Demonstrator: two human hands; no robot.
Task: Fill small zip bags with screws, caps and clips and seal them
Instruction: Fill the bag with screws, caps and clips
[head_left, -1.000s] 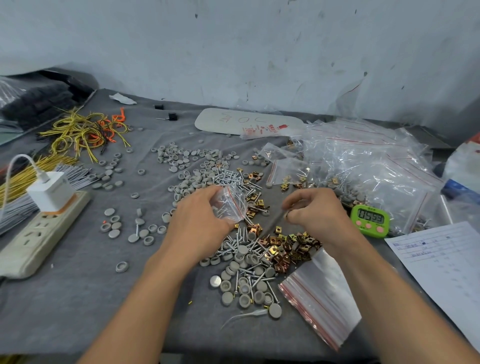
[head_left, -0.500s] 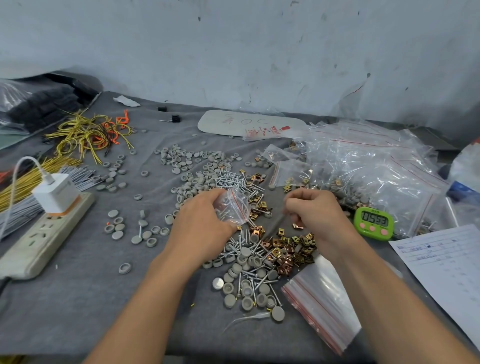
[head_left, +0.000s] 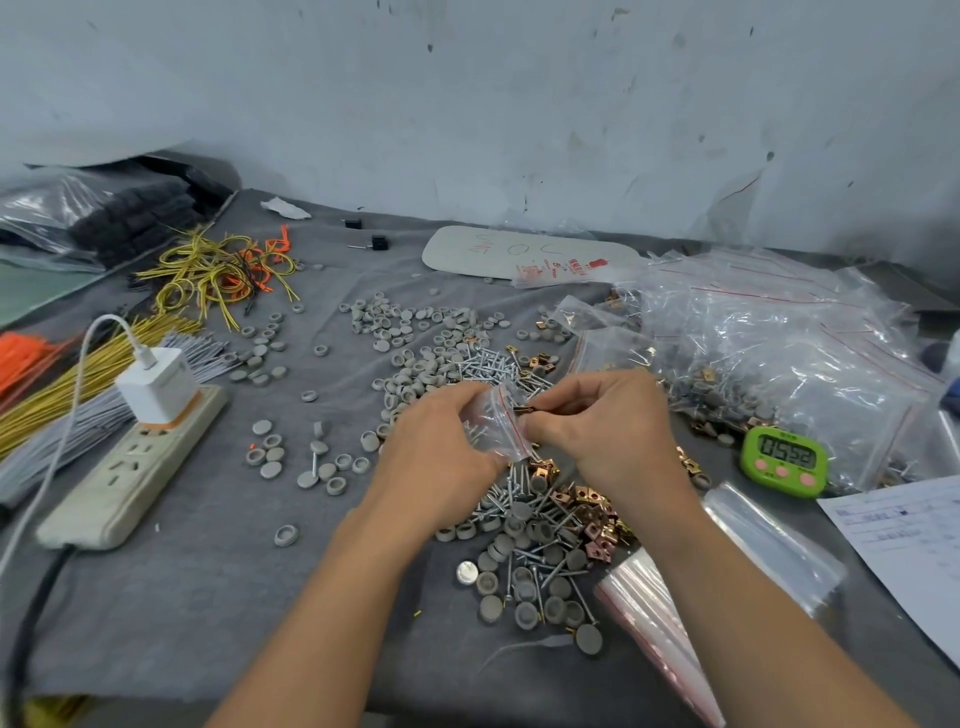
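Small zip bag (head_left: 491, 423) is held above the grey cloth (head_left: 156, 597) at mid-table, between both hands; its red seal strip is turned toward the right hand; a few screws are seen through the clear film.

Left hand (head_left: 441, 457): fingers are curled round the bag's closed end, thumb on top; the bag is gripped.

Right hand (head_left: 608, 441): thumb and forefinger are pinched on a brass-coloured clip (head_left: 524, 410), held at the bag's mouth; whether the clip is already past the seal cannot be told; the other fingers are curled under.

Loose screws (head_left: 488, 364) are piled just beyond the hands; grey caps (head_left: 410, 322) are scattered beyond and left of them; more caps and screws are mixed below the hands, with a heap of copper-toned clips (head_left: 587, 504) under the right wrist.

A stack of empty zip bags (head_left: 654, 613) lies beside the right forearm; filled bags (head_left: 779, 353) are heaped at the right; a green timer (head_left: 784, 460) reading 05:52 is set at the foot of that heap; a printed sheet (head_left: 909, 545) lies at the right edge.

At the left, a power strip (head_left: 130, 467) is noted with a white charger (head_left: 156, 384) plugged in; yellow wire ties (head_left: 218, 275) lie beyond it.
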